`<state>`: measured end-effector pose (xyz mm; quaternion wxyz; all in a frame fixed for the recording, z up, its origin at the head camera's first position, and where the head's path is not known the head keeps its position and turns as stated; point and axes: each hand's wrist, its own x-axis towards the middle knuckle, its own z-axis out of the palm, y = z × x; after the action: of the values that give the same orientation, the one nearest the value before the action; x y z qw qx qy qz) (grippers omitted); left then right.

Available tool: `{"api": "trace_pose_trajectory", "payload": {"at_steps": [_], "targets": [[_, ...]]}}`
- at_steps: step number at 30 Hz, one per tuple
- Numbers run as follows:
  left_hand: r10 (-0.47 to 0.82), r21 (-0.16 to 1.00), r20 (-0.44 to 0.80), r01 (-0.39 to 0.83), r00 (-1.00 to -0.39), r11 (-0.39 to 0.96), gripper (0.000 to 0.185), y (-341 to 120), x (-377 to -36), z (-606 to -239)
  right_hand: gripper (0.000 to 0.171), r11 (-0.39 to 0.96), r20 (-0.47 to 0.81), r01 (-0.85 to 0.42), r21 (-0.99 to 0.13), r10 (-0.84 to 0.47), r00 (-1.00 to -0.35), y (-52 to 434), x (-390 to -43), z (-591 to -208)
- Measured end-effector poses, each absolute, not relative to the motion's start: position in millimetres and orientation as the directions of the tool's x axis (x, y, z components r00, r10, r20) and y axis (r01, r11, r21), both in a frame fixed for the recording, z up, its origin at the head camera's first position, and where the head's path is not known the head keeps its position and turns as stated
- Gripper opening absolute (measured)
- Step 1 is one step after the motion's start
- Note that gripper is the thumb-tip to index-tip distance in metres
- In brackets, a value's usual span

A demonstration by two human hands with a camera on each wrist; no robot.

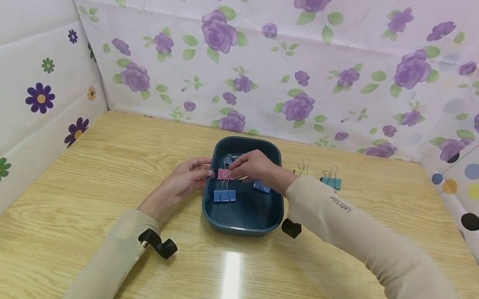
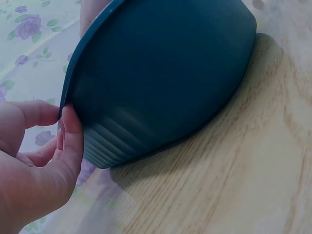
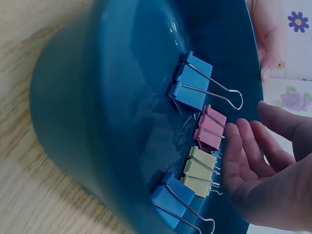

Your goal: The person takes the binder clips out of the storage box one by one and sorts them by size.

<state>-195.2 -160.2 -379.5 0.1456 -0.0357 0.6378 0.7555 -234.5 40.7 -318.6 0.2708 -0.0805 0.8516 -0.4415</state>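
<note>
The right hand (image 1: 253,165) and its beige knitted sleeve (image 1: 356,233) half cover the blue metal binder clip (image 1: 261,186) at the right inside the deep dark-teal plastic bin (image 1: 241,228); wire loops toward the far end are too small to sort out. On the pale wood-grain table (image 1: 68,201), the sleeve partly hides a yellow binder clip (image 1: 303,172) beside a teal binder clip (image 1: 331,182).

The right wrist view shows what the head view barely does — a pale-yellow metal clip (image 3: 199,173) in the bin, next to the small pink metal clip (image 3: 210,127). The left wrist view shows the bin's ribbed outer wall and the left hand (image 2: 44,165) pinching its rim. The right fingers are loosely bent and free, thumb apart, tips beside the pink clip.

The bin's long axis runs away from the person; the near-left blue clip (image 1: 224,195) lies crosswise, its wire handles pointing to the far end.
</note>
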Motion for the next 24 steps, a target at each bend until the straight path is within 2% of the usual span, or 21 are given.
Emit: {"api": "trace_pose_trajectory", "payload": {"at_steps": [11, 24], "targets": [[0.183, 0.953, -0.222, -0.253, -0.958, -0.169, 0.045, -161, -195, -381, 0.019, 0.577, -0.455, 0.189, -0.794, -0.36, -0.814, 35, -237, -328], [0.197, 0.956, -0.168, -0.208, -0.966, -0.205, 0.046, -161, -195, -385, 0.016, 0.588, -0.478, 0.205, -0.783, -0.357, -0.803, 29, -237, -334]]}}
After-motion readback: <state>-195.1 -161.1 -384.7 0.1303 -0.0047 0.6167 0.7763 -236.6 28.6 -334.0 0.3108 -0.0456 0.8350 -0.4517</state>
